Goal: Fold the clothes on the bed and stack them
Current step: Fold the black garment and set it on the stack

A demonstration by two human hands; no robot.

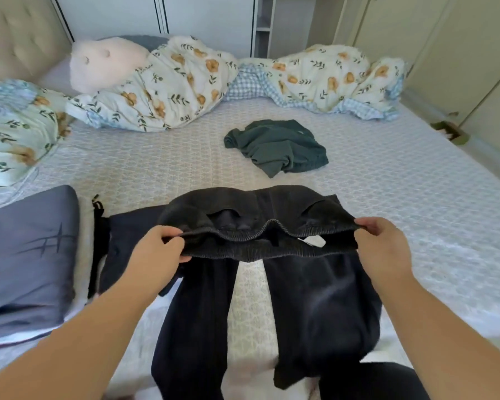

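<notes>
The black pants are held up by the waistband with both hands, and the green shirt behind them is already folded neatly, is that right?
Not quite. Both the left hand and the right hand do hold the black pants by the waistband, but the head view shows the green shirt lying crumpled on the bed, not folded.

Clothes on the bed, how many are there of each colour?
Black: 1, the black trousers held up at the waistband by the left hand and the right hand.
Dark green: 1, the crumpled green garment.
Dark navy: 1, the garment lying flat beside the left hand.
Grey-blue: 1, the folded grey-blue piece.
Total: 4
</notes>
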